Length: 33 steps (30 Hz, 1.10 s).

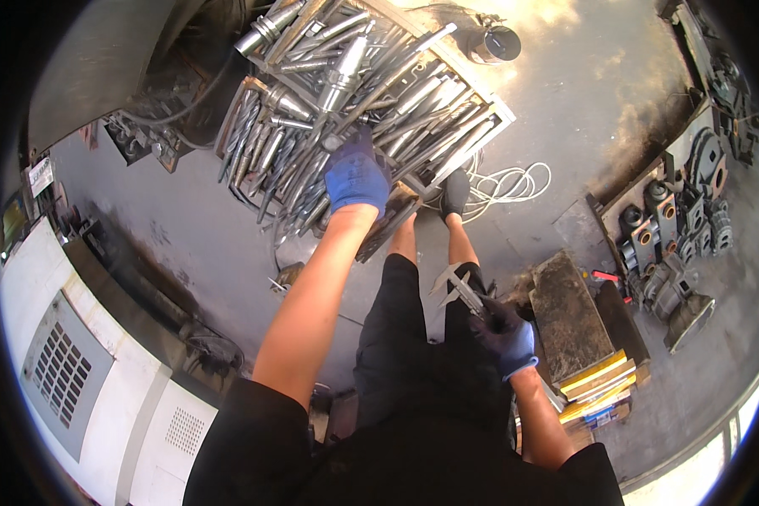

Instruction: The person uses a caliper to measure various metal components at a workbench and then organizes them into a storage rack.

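My left hand (pixel 356 175), in a blue glove with dark fingers, reaches onto a heap of steel drill bits (pixel 291 173). Its fingertips blend into the dark metal, so I cannot tell whether they grip a bit. Just beyond it, a shiny tapered tool holder (pixel 342 80) rests on the heap. Low on the right, in front of my thigh, my right hand (pixel 506 336), gloved the same way, is closed around a metal caliper (pixel 462 291). The caliper's jaws point up and to the left, away from the hand.
A metal frame (pixel 502 118) edges the drill heap. A round dark can (pixel 495 45) and coiled pale cable (pixel 514 184) lie beyond my feet. Right are a rusty plate (pixel 572 316), stacked yellow boxes (pixel 599 378) and machine parts (pixel 662 223). A white machine cabinet (pixel 101 371) stands left.
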Tool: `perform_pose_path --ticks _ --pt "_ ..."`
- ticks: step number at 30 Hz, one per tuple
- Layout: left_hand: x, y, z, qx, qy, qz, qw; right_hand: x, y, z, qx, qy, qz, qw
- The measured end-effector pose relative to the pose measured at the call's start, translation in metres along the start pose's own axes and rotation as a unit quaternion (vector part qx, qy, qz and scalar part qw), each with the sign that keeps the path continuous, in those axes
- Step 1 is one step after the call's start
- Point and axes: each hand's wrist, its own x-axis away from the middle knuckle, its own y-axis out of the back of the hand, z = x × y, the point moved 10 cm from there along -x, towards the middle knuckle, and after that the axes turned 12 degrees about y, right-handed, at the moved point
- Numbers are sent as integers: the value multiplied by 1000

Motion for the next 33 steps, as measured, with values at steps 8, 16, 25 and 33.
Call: perform_pose_path --ticks 8,16,25,33 --pt "-5 -5 7 -22 -17 -19 999 -8 -13 -2 -73 -47 9 996" --pt "2 9 10 193 -102 -99 971 -21 -12 -2 -116 -50 -13 992" --pt "43 16 -23 323 -91 -130 933 -26 -11 -2 -92 -40 3 995" --pt "-2 66 -15 286 -58 -196 936 -30 -6 11 -74 -26 -3 997"
